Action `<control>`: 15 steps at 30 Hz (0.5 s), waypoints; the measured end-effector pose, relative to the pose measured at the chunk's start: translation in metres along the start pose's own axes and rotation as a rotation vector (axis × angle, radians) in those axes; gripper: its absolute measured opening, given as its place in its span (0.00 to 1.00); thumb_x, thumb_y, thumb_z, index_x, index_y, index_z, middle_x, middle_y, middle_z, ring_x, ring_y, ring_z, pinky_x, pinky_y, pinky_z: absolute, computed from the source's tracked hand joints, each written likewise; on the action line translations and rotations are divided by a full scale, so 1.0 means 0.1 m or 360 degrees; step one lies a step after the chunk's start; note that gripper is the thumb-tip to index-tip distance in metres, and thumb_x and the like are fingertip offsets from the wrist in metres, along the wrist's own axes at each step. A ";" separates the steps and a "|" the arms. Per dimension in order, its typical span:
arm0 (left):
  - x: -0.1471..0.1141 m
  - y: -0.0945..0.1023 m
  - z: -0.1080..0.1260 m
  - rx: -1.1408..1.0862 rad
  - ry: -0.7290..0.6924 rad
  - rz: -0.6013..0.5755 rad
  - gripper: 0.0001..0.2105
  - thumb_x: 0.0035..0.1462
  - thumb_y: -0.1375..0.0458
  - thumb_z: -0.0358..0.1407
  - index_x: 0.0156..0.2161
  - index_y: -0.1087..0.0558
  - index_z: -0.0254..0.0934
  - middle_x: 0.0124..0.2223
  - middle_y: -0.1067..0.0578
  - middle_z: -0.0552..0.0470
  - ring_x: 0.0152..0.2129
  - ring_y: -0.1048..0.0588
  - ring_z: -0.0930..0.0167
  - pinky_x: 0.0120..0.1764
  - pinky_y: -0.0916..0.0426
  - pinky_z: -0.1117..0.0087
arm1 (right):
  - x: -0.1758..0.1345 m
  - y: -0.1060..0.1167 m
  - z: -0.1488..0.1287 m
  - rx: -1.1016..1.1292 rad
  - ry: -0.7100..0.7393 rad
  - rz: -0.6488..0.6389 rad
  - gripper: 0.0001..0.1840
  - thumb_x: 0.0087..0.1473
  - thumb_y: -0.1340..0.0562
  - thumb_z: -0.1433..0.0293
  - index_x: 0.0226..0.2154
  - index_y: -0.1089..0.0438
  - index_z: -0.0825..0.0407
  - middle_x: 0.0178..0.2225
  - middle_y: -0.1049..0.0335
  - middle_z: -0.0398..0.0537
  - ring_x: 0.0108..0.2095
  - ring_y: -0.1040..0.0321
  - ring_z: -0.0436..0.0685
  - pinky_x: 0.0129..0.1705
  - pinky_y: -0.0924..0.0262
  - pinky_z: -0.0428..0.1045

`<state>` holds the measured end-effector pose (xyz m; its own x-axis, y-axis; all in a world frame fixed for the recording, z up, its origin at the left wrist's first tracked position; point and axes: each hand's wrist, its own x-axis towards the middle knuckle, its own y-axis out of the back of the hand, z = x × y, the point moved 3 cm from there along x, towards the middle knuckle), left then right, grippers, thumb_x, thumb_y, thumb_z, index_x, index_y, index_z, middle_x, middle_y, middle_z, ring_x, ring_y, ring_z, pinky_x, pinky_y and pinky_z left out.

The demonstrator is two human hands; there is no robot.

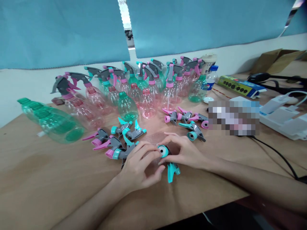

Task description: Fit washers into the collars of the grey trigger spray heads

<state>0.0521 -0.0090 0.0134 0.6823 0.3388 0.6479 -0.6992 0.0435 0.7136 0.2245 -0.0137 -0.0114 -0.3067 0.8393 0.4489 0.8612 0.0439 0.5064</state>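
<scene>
A grey trigger spray head with a teal collar [163, 151] is between my hands, its white inner ring and dark hole facing up. My right hand [183, 150] is closed on it, finger and thumb around the collar. My left hand [141, 164] is curled at the other side, fingertips against the collar and thumb lower down. A teal trigger [170, 172] shows just below; whether it belongs to the same head is unclear. More teal spray heads [134, 132] and pink-collared spray heads [100, 137] lie loose around my hands.
Behind stand several pink bottles [146, 105] and green bottles [127, 107], many with spray heads on. Green bottles [51, 123] lie at left. At right are a blue-capped bottle [211, 78], a yellow-blue box [240, 86], a white power strip [283, 123] and a black cable [275, 151].
</scene>
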 end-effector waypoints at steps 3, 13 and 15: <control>0.00 0.00 -0.01 0.0025 0.0030 -0.0013 0.11 0.52 0.42 0.30 0.42 0.31 0.35 0.38 0.26 0.45 0.36 0.30 0.64 0.39 0.30 0.60 | -0.01 0.00 0.01 -0.0016 0.0005 0.0010 0.18 0.44 0.30 0.63 0.39 0.29 0.49 0.39 0.24 0.44 0.49 0.31 0.60 0.57 0.44 0.60; -0.01 -0.04 -0.01 -0.0041 0.0206 -0.0088 0.11 0.53 0.42 0.33 0.42 0.32 0.36 0.40 0.27 0.45 0.36 0.30 0.65 0.40 0.31 0.60 | -0.04 -0.03 0.03 -0.0068 -0.0002 0.0043 0.18 0.44 0.30 0.65 0.40 0.29 0.48 0.39 0.24 0.44 0.53 0.35 0.60 0.54 0.40 0.56; -0.01 -0.05 0.00 -0.0056 0.0211 -0.0097 0.11 0.52 0.41 0.33 0.42 0.32 0.35 0.41 0.27 0.45 0.37 0.30 0.65 0.41 0.31 0.60 | -0.04 -0.02 0.02 -0.0093 0.0020 0.0053 0.18 0.44 0.30 0.66 0.40 0.30 0.48 0.39 0.24 0.43 0.51 0.33 0.59 0.55 0.41 0.56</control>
<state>0.0543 -0.0092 0.0091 0.6912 0.4555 0.5610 -0.6658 0.0997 0.7394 0.2245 -0.0158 -0.0158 -0.2837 0.8328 0.4754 0.8459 -0.0161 0.5331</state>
